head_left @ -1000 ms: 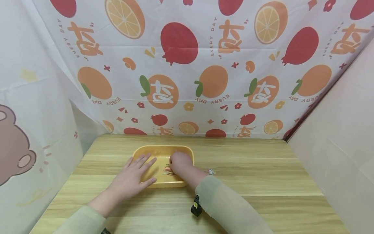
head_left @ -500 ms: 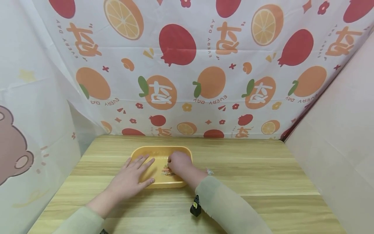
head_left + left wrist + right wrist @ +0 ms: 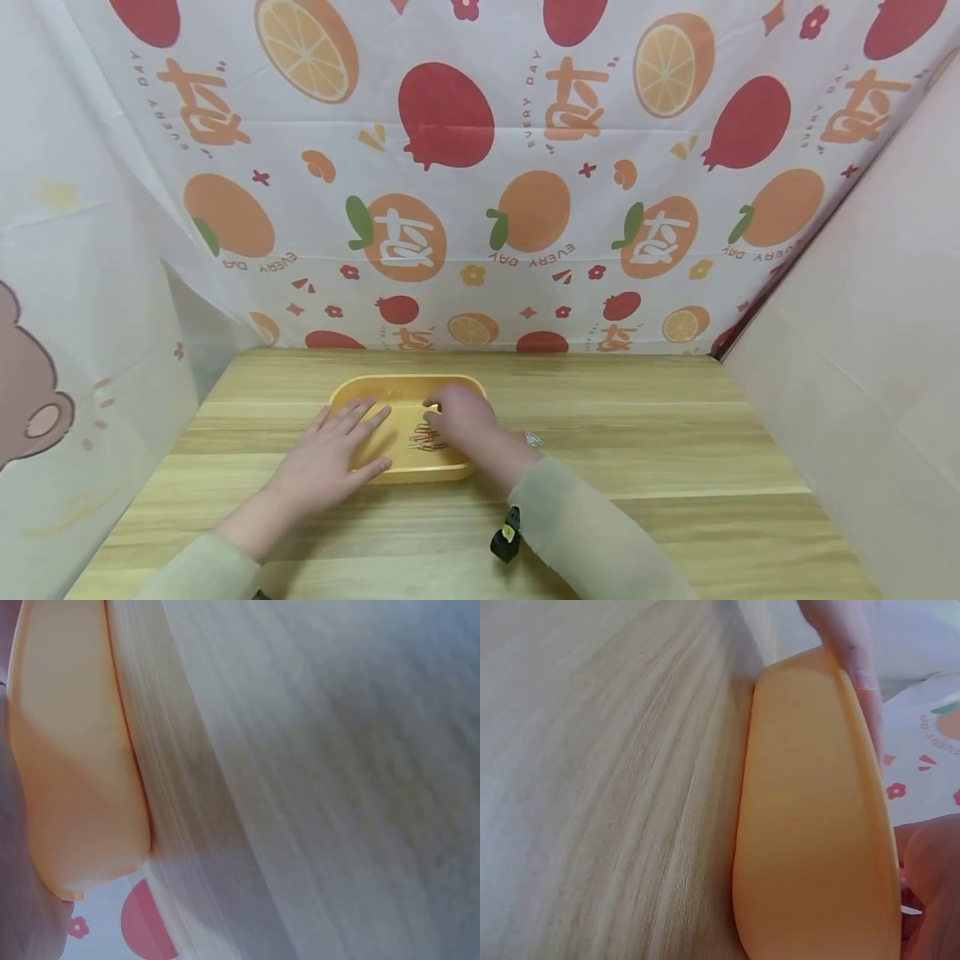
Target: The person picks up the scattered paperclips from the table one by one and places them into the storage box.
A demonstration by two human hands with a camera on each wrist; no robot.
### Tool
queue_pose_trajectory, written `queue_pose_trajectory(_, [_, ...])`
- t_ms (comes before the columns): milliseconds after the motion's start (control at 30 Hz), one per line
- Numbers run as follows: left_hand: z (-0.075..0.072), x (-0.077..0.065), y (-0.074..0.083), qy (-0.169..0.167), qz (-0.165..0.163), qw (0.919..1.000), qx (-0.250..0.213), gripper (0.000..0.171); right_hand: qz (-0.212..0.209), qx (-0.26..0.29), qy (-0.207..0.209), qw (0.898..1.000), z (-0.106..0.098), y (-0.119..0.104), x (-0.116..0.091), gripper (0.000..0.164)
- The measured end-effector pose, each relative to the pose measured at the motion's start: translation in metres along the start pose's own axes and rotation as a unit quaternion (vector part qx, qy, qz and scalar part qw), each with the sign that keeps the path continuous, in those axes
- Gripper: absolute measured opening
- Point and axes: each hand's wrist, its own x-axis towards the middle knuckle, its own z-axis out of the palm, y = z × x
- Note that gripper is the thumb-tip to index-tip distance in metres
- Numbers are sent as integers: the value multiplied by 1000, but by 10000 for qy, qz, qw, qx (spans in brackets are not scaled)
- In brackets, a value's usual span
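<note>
Light wood-grain tabletop (image 3: 645, 433), walled in by hanging fabric. Nearest: two pale grey-green sleeves, right sleeve (image 3: 592, 533) and left sleeve (image 3: 206, 567), with a small black device (image 3: 505, 544) strapped at the right cuff.

Next out, yellow rounded-rectangular plastic tray (image 3: 408, 476), flat on the tabletop. Left hand (image 3: 322, 462) lies across its left end, fingers spread, thumb over the near rim; looks like steadying, not gripping.

On the tray floor, right of centre: loose heap of small wire paper clips (image 3: 426, 437), reddish and silvery, count unclear. Right hand (image 3: 465, 415) reaches in over the right end, just beside the heap on its far side. Its fingers are bent; index and thumb tips stand apart with a gap. Pale sliver by the fingers in the right wrist view, too vague to name; cannot tell if a clip is pinched.

Change: half a second ago that hand is balled tighter; now index and thumb part. Heap looks about the same. Probably mid-handling of the clips, heap far from cleared.

Outside the tray, past the right forearm, a few silvery clips (image 3: 533, 438) on the tabletop. Farthest, white fruit-print fabric backdrop (image 3: 517, 283).
</note>
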Motion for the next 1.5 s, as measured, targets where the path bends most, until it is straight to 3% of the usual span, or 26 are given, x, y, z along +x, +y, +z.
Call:
queue_pose_trajectory(233, [0, 1, 0, -10, 3, 10000, 31, 74, -129, 769, 504, 9957, -12, 9, -16, 25])
queue_pose_trajectory(533, [1, 1, 0, 115, 52, 9999, 68, 74, 152, 1420, 881, 9858, -30, 26, -37, 27])
queue_pose_trajectory(867, [2, 0, 0, 116, 41, 9999, 36, 74, 185, 1821, 1131, 9766, -30, 71, -62, 26])
queue_pose_trajectory(1167, [4, 1, -2, 51, 25, 10000, 6, 75, 434, 1631, 1019, 9804, -17, 118, -87, 27])
queue_pose_trajectory(1500, [4, 1, -3, 132, 74, 9999, 1, 75, 908, 1266, 1092, 9817, -7, 149, -108, 21])
